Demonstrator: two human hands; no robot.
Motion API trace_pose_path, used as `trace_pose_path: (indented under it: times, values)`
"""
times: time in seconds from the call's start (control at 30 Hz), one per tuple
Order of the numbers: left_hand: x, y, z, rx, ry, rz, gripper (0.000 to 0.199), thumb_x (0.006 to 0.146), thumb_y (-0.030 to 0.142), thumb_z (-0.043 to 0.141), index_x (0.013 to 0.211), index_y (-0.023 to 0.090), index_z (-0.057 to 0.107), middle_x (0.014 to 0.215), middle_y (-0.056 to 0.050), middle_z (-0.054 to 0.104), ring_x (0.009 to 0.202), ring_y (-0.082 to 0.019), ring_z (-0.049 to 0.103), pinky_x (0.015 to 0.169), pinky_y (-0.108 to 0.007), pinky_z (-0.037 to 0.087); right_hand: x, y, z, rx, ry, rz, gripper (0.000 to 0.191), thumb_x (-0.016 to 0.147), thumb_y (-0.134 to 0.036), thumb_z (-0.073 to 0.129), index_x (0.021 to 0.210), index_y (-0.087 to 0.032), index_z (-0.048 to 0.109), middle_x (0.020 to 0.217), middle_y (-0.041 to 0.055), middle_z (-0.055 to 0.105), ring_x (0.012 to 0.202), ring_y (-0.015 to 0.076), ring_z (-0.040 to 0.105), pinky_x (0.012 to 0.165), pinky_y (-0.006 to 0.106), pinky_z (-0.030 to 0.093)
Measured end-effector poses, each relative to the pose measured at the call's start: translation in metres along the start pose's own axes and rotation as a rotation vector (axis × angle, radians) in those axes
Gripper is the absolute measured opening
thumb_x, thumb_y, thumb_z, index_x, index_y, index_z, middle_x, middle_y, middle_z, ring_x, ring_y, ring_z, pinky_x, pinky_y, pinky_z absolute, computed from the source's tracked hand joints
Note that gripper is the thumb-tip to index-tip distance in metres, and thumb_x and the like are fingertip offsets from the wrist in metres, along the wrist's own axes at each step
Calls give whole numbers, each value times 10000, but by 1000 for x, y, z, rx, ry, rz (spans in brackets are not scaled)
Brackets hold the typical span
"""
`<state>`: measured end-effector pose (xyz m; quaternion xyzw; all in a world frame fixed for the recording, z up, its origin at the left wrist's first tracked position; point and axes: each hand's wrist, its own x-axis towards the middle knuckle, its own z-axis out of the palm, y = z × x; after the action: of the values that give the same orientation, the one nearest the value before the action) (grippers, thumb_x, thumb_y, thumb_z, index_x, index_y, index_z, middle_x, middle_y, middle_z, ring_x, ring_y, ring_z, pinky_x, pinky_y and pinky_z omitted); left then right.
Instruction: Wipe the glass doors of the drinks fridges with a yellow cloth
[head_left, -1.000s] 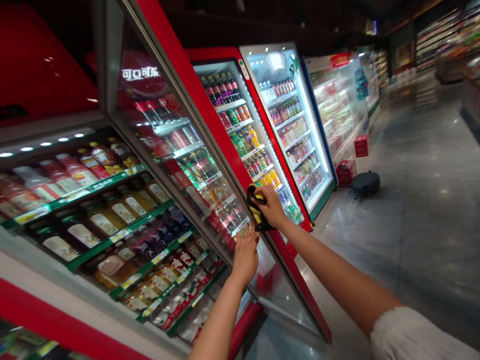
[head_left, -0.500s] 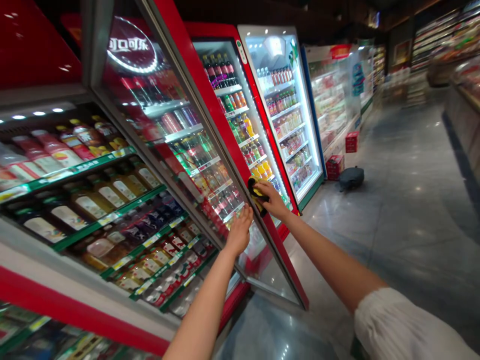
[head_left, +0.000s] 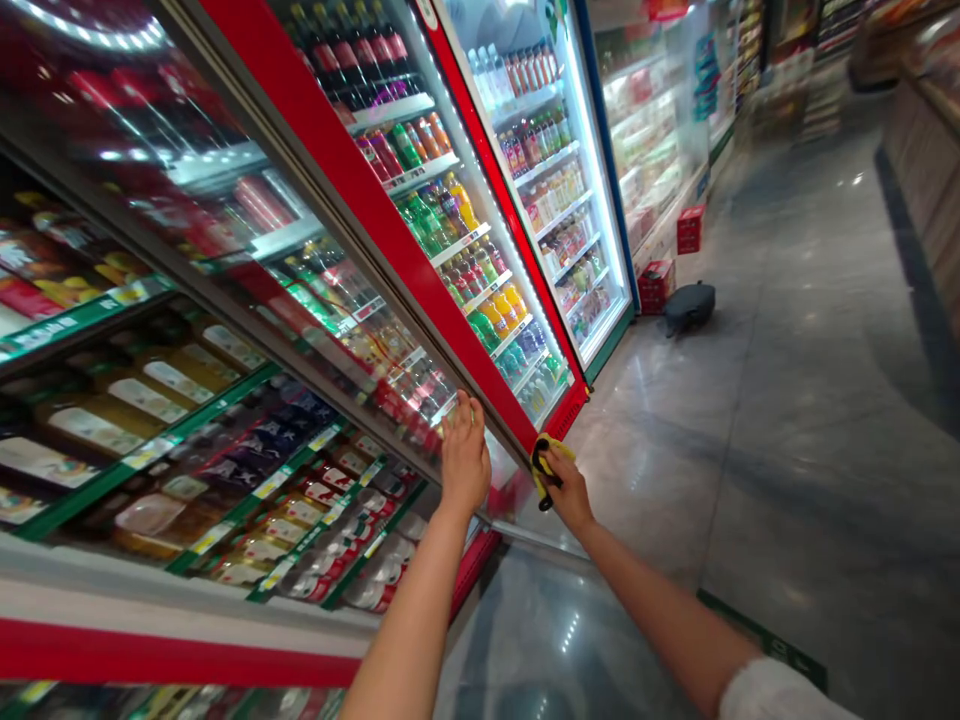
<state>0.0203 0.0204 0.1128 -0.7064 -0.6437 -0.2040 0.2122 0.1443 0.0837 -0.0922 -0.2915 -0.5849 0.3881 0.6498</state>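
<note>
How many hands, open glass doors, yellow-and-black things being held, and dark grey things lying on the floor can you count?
Hands (left hand and right hand): 2
Open glass door: 1
Yellow-and-black thing, held: 1
Dark grey thing on the floor: 1
Total: 5
</note>
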Motion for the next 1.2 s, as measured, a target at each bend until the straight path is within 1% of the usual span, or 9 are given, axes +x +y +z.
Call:
trace_pose_path:
  times: [0.1,0.2,0.4,0.5,0.7,0.8,0.97,1.03,1.2]
  values:
    - [-3,3,-3,13,1,0,898,917,-10,369,1647,319,-38,1722,-126,111,1587,-279,127,1259,-645,190,-8,0,-3,2,7,7,297,872,-330,624,1114,-263,782,1130,125,767,1133,324,698,994,591,557]
    - [-7,5,-15,41,10,31,922,890,-30,377,1650,300,-29,1725,-118,108,1591,-275,101,1269,-616,211,7,-18,2,20,-18,-34,316,857,-271,617,1126,-276,781,1123,117,775,1145,328,697,1001,602,551]
    - [-6,16,-48,111,168,92,859,948,16,377,1651,269,-47,1731,-121,58,1594,-263,81,1279,-577,230,73,-96,24,76,-101,-226,458,836,-153,593,1235,-329,733,1317,71,711,1262,296,625,1114,587,456]
    - [-2,22,-67,146,212,95,821,977,56,380,1652,253,-44,1731,-120,29,1593,-275,58,1278,-582,226,83,-128,26,79,-135,-329,451,837,-120,574,1193,-340,744,1302,59,702,1228,283,624,1085,551,476]
    - [-13,29,-108,185,300,10,833,997,108,429,1650,269,-62,1717,-125,-100,1587,-320,17,1269,-598,217,48,-150,22,107,-169,-372,401,801,-91,583,1079,-327,750,1099,71,674,1076,267,632,942,496,536]
    - [-27,32,-129,199,340,-41,849,994,111,446,1650,285,-66,1700,-130,-187,1583,-351,15,1249,-569,287,35,-169,31,179,-201,-374,389,793,-79,563,1043,-322,736,1111,70,646,1092,256,631,946,481,538]
    - [-62,30,-159,253,439,-121,841,997,121,449,1651,313,-44,1705,-102,-220,1587,-361,-14,1241,-564,311,16,-213,55,328,-340,-355,355,837,-111,559,1095,-311,698,1348,85,639,1288,279,593,1062,515,492]
    - [-80,24,-169,258,487,-149,832,1000,119,439,1652,304,-44,1717,-95,-188,1591,-348,-23,1260,-569,272,4,-227,66,363,-391,-329,325,853,-130,554,1088,-305,695,1358,82,662,1297,286,600,1069,516,491]
    - [-133,-3,-197,185,634,-217,753,1022,116,383,1657,283,14,1747,-73,-27,1605,-241,69,1295,-449,227,-28,-265,106,440,-474,-321,286,855,-171,566,1085,-273,703,1328,87,699,1291,287,618,1099,506,476]
